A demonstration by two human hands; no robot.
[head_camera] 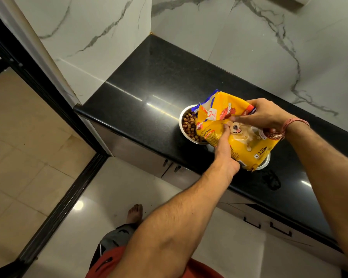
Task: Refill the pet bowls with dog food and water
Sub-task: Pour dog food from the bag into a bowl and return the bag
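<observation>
At frame centre, the left hand (226, 151) grips the yellow dog food bag (239, 129) from below while the right hand (263, 115) pinches its top, tilting its torn mouth leftward over the steel bowl (182, 125) so kibble (189, 126) drops in; a second bowl (264, 161), contents hidden, sits beneath the bag.

yellow dog food bag (237, 135) tipped toward 9 o'clock over a steel bowl (184, 119) holding brown kibble (189, 126); second steel bowl (265, 162) peeks out at the bag's 5 o'clock.

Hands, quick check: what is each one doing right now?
Left hand: closed on the yellow dog food bag, lower edge.
Right hand: closed on the same bag, upper side.
</observation>
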